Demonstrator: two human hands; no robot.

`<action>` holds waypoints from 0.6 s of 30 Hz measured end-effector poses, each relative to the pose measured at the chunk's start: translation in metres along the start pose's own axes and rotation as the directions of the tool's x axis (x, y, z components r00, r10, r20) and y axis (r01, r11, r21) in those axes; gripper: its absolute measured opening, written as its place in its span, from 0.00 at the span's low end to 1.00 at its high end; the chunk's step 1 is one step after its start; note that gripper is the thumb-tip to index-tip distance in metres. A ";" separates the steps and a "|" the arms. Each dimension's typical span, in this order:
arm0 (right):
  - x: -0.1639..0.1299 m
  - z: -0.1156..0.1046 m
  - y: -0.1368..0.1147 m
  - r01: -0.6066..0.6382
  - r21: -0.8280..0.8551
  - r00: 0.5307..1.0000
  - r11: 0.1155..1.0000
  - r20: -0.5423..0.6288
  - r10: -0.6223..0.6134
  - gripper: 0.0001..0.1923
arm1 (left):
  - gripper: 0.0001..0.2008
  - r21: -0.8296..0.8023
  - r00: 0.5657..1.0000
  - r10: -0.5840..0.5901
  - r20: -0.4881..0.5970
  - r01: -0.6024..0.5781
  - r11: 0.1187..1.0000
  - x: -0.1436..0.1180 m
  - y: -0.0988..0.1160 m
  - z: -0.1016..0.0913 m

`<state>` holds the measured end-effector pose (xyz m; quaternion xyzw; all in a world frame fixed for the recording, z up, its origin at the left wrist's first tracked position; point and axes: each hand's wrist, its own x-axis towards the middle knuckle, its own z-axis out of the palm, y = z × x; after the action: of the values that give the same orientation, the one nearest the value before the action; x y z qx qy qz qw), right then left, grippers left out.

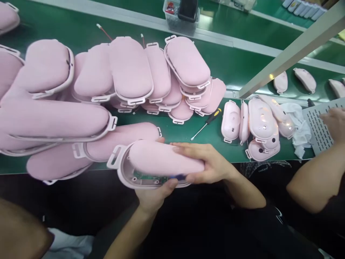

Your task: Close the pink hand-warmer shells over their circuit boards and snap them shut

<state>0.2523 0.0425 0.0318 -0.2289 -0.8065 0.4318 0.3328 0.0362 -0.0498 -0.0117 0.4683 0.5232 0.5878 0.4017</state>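
Both my hands hold one pink padded oval unit (159, 162) at the near edge of the green bench. My left hand (155, 196) supports it from below, thumb on the plastic rim, where a green circuit board shows inside. My right hand (207, 163) lies over its right end, fingers along the padded top. A white strap lug sticks out at the unit's left end. To the left and behind it lies a big heap of the same pink padded units (113, 82).
A yellow-handled screwdriver (206, 124) lies on the green bench (242, 68) right of my hands. Beyond it stand several pink plastic shells (253, 126), a white cloth (296, 118) and a grey perforated tray (318, 126). Another person's hand (334, 122) reaches in at the right.
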 end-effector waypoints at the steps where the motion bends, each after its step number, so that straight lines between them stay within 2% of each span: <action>1: 0.000 -0.001 0.003 -0.007 0.055 1.000 0.998 0.007 0.007 0.38 | 0.37 -0.064 0.999 -0.036 0.017 0.037 0.997 0.000 -0.001 0.001; 3: -0.001 -0.003 0.010 -0.033 0.138 0.999 0.990 0.020 0.030 0.38 | 0.40 -0.142 0.995 -0.087 0.042 0.092 0.986 0.003 0.003 0.003; 6: -0.004 -0.001 0.016 -0.093 0.206 0.996 0.974 0.029 0.089 0.39 | 0.48 -0.180 0.992 -0.127 0.023 0.129 0.975 0.011 0.011 0.007; 8: -0.007 0.003 0.020 -0.119 0.247 0.993 0.962 0.030 0.115 0.40 | 0.50 -0.195 0.986 -0.164 0.014 0.164 0.967 0.015 0.016 0.010; 13: -0.013 0.011 0.029 -0.147 0.310 0.989 0.939 0.032 0.144 0.42 | 0.40 -0.198 0.981 -0.174 0.080 0.187 0.962 0.021 0.023 0.012; 16: -0.017 0.016 0.033 -0.155 0.364 0.985 0.919 -0.011 0.170 0.41 | 0.34 -0.215 0.981 -0.144 0.131 0.170 0.962 0.023 0.026 0.012; 18: -0.019 0.020 0.034 -0.162 0.390 0.979 0.907 -0.050 0.197 0.41 | 0.34 -0.214 0.981 -0.130 0.146 0.160 0.964 0.024 0.027 0.013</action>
<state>0.2534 0.0370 -0.0115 -0.2515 -0.6664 0.5994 0.3653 0.0432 -0.0271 0.0186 0.4176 0.4591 0.5802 0.5275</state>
